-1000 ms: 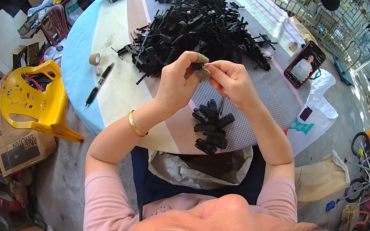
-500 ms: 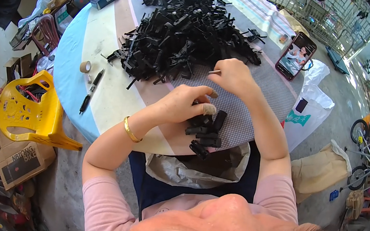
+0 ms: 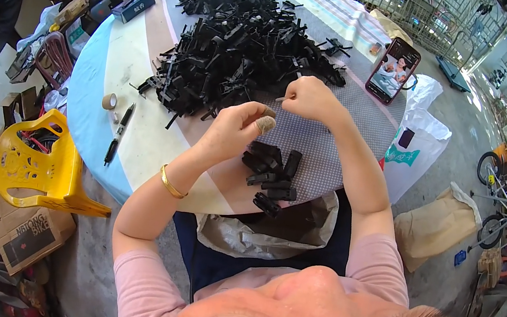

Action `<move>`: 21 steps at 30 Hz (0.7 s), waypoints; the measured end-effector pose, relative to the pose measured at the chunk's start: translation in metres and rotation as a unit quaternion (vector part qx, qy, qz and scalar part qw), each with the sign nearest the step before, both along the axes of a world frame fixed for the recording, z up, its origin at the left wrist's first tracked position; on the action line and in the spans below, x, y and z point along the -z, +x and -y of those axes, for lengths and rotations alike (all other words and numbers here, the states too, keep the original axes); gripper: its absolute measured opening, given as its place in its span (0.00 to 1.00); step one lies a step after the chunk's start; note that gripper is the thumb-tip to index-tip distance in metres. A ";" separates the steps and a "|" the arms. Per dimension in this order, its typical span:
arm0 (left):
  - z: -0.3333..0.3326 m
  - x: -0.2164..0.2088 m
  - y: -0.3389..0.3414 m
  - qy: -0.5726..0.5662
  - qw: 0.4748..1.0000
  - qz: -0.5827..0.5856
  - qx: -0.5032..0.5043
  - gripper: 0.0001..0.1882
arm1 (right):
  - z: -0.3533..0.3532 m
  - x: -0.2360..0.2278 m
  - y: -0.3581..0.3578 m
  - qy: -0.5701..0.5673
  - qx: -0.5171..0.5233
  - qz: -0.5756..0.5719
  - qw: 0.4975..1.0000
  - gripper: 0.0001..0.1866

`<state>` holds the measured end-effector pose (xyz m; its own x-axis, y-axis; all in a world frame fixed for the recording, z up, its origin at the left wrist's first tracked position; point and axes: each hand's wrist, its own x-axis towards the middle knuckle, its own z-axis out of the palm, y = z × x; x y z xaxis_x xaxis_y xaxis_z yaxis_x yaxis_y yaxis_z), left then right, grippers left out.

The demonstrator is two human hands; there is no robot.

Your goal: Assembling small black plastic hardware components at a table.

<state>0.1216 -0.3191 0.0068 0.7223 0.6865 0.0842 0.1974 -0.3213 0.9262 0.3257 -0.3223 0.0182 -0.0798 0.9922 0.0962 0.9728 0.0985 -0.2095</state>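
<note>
Table: clock face, wearer at 6 o'clock
Heap of parts: on the table, centre toward 12 o'clock
Cluster: on the table, 5 o'clock, near the rim
Phone: between 2 and 3 o'clock
Pen: 8 o'clock, tape roll just beyond
Box: 10 o'clock
Chair: off the table, 8 o'clock
Open sack: below the rim, 5 o'clock
</note>
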 end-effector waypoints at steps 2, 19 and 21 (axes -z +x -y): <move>-0.003 0.000 0.000 -0.023 0.999 0.040 0.003 0.14 | 0.001 -0.012 0.009 -0.072 -0.062 -0.252 0.963 0.09; -0.014 -0.016 -0.009 -0.286 0.885 0.367 0.021 0.23 | 0.024 -0.018 -0.033 0.091 -0.248 -0.346 0.901 0.09; -0.015 -0.018 -0.011 -0.289 0.874 0.391 0.001 0.24 | 0.027 -0.017 -0.035 0.102 -0.226 -0.376 0.893 0.09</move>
